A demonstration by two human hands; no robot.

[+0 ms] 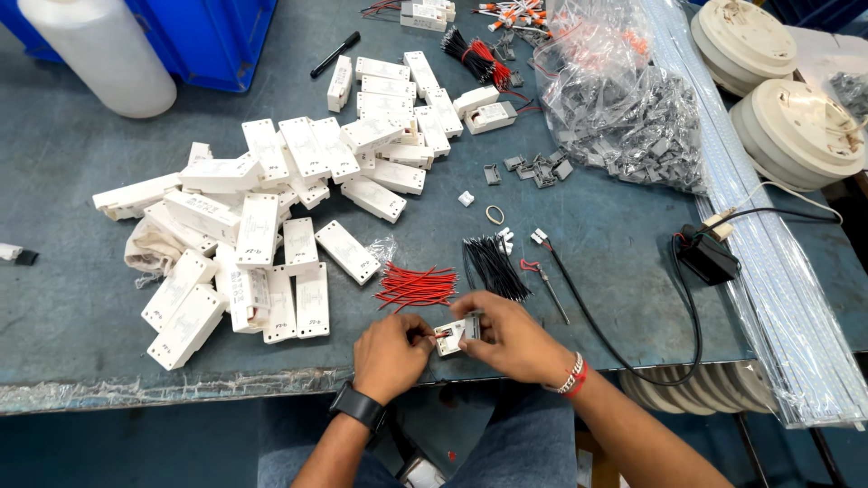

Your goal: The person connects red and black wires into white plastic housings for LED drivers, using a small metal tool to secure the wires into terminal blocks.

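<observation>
Head view. Both hands are working at the near edge of the blue-grey table (579, 235). The left hand (389, 355) and the right hand (511, 339) are together holding a small white rectangular plastic housing (455, 333), open on its upper face; it is sitting just above the table edge, between the two hands. The right hand's fingers are clamped around the housing's right side and far end. The left hand's fingers are pinched together on a thin red wire (438, 336) that is meeting the housing's left side; whether the wire is already seated cannot be told.

The housing is judged light, rigid and smooth, best gripped across its two long side walls, clear of the open face. The wire is judged thin and pliant, easily kinked, and best taken close to its end.

Just beyond the hands, a loose bundle of short red wires (416, 286) and a bundle of black wires (493, 267) are lying on the table. To the left, a heap of closed white rectangular plastic housings (271, 226) is spreading across it.

Containers: a clear plastic bag (633, 117) is holding many small grey plastic clips; a blue plastic crate (203, 36) is standing at the far left, contents unseen.
</observation>
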